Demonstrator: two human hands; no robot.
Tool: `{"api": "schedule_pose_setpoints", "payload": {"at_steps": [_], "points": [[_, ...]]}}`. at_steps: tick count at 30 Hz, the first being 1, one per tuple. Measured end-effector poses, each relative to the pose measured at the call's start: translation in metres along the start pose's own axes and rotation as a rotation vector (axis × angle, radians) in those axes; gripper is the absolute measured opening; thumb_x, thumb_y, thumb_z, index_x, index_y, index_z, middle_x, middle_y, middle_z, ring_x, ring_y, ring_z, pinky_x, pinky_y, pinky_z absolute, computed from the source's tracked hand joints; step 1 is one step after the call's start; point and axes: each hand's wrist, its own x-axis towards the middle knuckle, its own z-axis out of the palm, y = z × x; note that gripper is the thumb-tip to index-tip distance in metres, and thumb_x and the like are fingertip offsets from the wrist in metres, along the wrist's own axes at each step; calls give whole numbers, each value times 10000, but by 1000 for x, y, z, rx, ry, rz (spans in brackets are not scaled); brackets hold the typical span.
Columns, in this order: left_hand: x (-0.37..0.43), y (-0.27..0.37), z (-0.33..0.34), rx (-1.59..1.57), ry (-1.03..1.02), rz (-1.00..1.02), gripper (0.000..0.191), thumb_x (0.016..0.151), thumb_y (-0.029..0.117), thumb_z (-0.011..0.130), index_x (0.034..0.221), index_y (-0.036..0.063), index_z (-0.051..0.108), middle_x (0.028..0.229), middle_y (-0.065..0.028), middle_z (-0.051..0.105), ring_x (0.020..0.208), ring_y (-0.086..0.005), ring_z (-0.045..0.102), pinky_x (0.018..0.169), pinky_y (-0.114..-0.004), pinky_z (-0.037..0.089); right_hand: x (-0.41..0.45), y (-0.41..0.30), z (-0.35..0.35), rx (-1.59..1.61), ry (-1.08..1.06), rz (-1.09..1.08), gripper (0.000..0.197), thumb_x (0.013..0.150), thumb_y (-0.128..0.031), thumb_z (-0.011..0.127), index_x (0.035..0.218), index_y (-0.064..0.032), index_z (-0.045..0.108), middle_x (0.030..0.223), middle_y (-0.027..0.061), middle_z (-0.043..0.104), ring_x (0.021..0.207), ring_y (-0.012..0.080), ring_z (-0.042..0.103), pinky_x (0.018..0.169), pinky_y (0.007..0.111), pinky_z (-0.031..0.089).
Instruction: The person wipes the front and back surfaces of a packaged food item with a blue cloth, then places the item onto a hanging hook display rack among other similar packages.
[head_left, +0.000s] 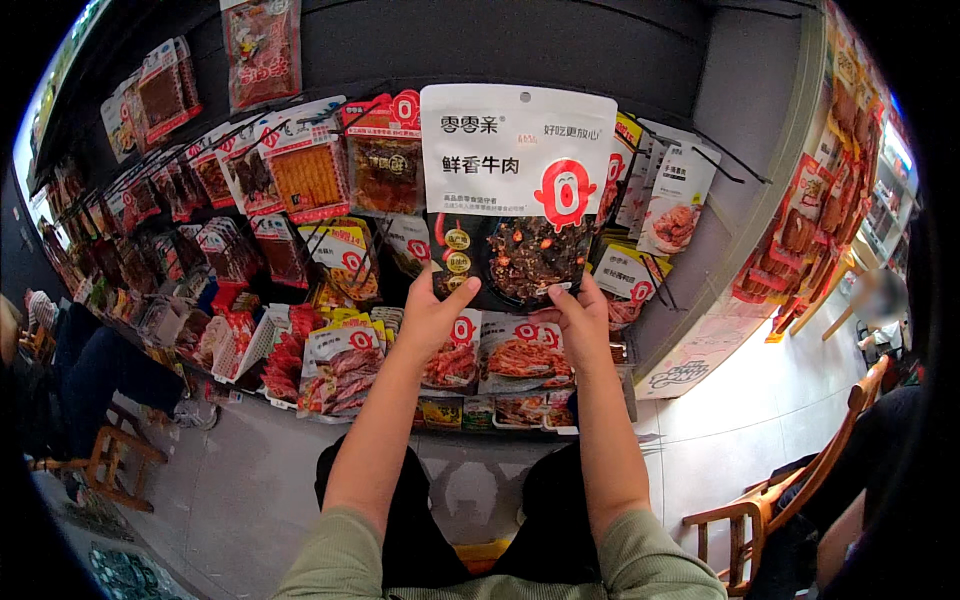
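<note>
A white and black snack pouch (510, 180) is held upright in front of me, its printed front facing me. It has a hang hole at the top, a red cartoon figure and a picture of dark dried meat. My left hand (435, 311) grips its lower left corner, thumb on the front. At the lower right corner, my right hand (579, 311) pinches it the same way. Behind the pouch, metal display hooks carry more packets, among them a red-topped packet (381, 161) to its left and white pouches (673, 199) to its right. The pouch hides part of the rack.
Below stand pouches of snacks (525, 356) and a white plastic basket (251, 345) on the lower shelf. A grey pillar (720, 255) borders the rack at right. Wooden chairs (750, 517) stand on both sides, with a seated person (112, 367) at left and another person at far right.
</note>
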Motion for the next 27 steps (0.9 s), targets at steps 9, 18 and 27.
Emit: {"api": "schedule_pose_setpoints", "payload": {"at_steps": [9, 18, 27], "points": [[6, -35, 16, 88, 14, -94, 353, 835, 226, 648, 1063, -8, 517, 985, -54, 596, 881, -124, 540, 789, -274, 433, 6, 49, -26, 55, 213, 13, 281, 837, -150, 611, 1086, -28, 560, 970, 25, 594, 869, 133, 555, 746, 301, 448], [11, -62, 17, 104, -7, -202, 316, 858, 212, 619, 1059, -12, 519, 984, -51, 602, 866, -109, 539, 775, -254, 430, -4, 54, -43, -63, 182, 41, 262, 839, -103, 568, 1083, -8, 550, 973, 19, 587, 862, 103, 520, 793, 260, 396], [10, -62, 14, 83, -40, -105, 317, 851, 224, 628, 1045, -8, 535, 973, -37, 605, 854, -97, 530, 776, -250, 427, -5, 52, -42, -9, 181, 52, 317, 828, -78, 575, 1137, -21, 531, 1008, 28, 587, 905, 105, 536, 824, 259, 407]]}}
